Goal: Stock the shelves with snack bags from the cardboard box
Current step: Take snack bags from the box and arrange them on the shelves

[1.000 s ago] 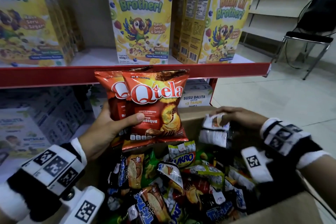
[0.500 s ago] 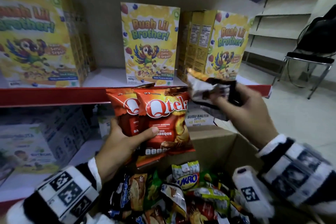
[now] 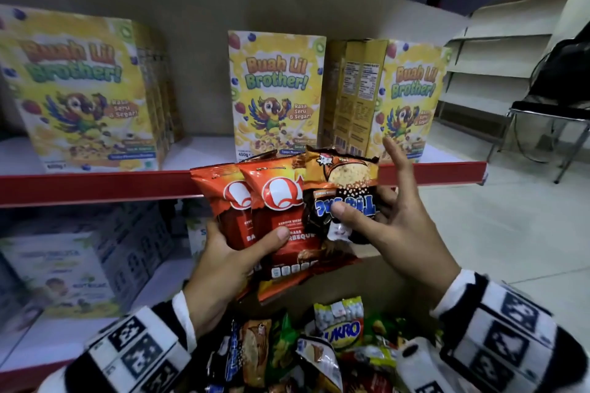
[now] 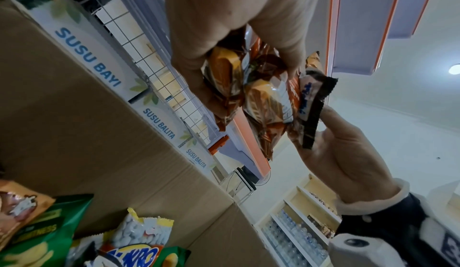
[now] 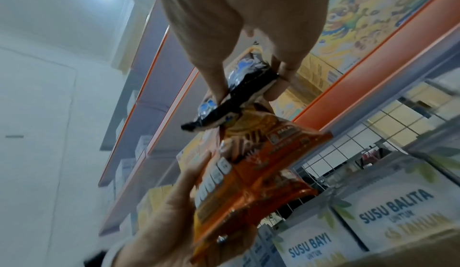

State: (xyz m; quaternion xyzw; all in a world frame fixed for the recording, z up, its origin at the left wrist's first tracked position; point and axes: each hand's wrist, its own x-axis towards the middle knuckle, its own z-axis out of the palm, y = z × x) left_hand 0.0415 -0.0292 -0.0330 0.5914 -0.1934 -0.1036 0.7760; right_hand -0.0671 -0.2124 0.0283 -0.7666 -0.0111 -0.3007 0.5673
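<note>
My left hand (image 3: 223, 265) grips two red Qtela snack bags (image 3: 281, 220) upright in front of the red shelf edge (image 3: 95, 185), thumb across the front bag. My right hand (image 3: 392, 226) pinches a dark brown and orange snack packet (image 3: 341, 188) and holds it against the right side of the red bags, with the index finger raised. In the left wrist view the red bags (image 4: 263, 102) and the dark packet (image 4: 311, 109) sit side by side. In the right wrist view the dark packet (image 5: 239, 96) lies above the red bags (image 5: 251, 182). Below, the cardboard box (image 3: 376, 284) holds several mixed snack bags (image 3: 338, 325).
Yellow cereal boxes (image 3: 274, 96) stand on the shelf behind the red edge, with bare gaps between them. Pale milk cartons (image 3: 64, 271) fill the lower shelf at the left. A black chair (image 3: 549, 112) and bare shelving (image 3: 498, 51) stand at the right.
My right hand lifted the dark packet out of the box and brought it left against the red bags. My left hand raised the red bags a little; the head view tilted upward.
</note>
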